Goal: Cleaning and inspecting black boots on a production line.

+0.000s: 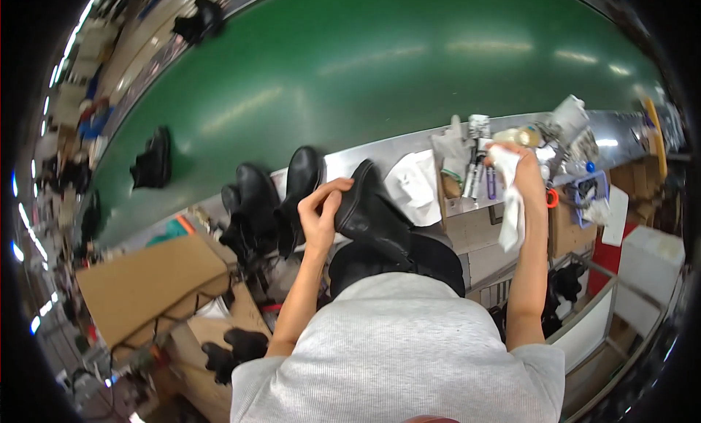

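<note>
A black ankle boot is tilted in front of my body, its lower end near my lap. My left hand is closed on its left side, thumb and fingers at the edge of the boot. Out to the right, my right hand is closed on a white cloth, which hangs down beside my forearm. The fingers of that hand are close to a bottle of yellowish liquid; whether they touch it I cannot tell. Between my hands a crumpled white sheet lies on the metal ledge.
More black boots stand left of my left hand. A green conveyor belt runs beyond the ledge, carrying another black boot. Pens, a glove and a blue basket crowd the right. A cardboard box sits at the left.
</note>
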A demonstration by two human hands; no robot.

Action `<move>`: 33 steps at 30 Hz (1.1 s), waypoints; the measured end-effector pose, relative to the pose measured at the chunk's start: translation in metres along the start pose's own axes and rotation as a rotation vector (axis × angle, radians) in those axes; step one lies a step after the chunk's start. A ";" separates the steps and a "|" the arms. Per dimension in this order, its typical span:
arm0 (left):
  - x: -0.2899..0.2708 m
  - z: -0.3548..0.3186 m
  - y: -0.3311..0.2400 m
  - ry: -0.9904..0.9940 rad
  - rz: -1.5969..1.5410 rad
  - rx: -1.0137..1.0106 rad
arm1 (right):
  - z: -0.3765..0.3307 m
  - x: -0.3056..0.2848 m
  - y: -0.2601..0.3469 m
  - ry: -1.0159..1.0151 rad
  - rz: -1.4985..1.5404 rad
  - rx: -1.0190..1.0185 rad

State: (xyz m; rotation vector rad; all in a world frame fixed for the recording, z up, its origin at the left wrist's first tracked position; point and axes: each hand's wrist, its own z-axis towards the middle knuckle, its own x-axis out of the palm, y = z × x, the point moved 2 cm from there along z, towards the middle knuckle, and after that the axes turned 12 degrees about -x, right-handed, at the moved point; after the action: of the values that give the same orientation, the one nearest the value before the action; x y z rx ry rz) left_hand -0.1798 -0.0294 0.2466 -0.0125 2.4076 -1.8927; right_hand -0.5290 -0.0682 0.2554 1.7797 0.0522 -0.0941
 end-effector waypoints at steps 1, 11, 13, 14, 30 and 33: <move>-0.001 0.000 0.003 0.015 -0.043 -0.006 | -0.010 0.031 0.010 0.113 0.008 0.003; -0.010 -0.009 0.005 0.017 -0.015 -0.035 | -0.023 0.195 -0.008 0.682 0.008 0.019; -0.009 -0.010 0.007 0.025 0.021 -0.034 | -0.013 0.195 -0.017 0.747 0.002 0.104; -0.009 -0.010 0.009 0.025 0.010 -0.008 | -0.009 0.193 -0.022 0.756 0.082 0.245; -0.007 -0.013 0.008 0.020 0.081 0.065 | -0.028 0.198 0.003 0.757 -0.171 0.138; -0.008 -0.013 0.008 0.037 0.080 0.069 | -0.019 0.196 -0.008 0.761 -0.067 0.257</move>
State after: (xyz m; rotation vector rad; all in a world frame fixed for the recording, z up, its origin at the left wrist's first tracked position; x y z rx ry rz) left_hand -0.1728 -0.0150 0.2425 0.1221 2.3276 -1.9556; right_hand -0.3340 -0.0509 0.2336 1.9779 0.6709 0.5550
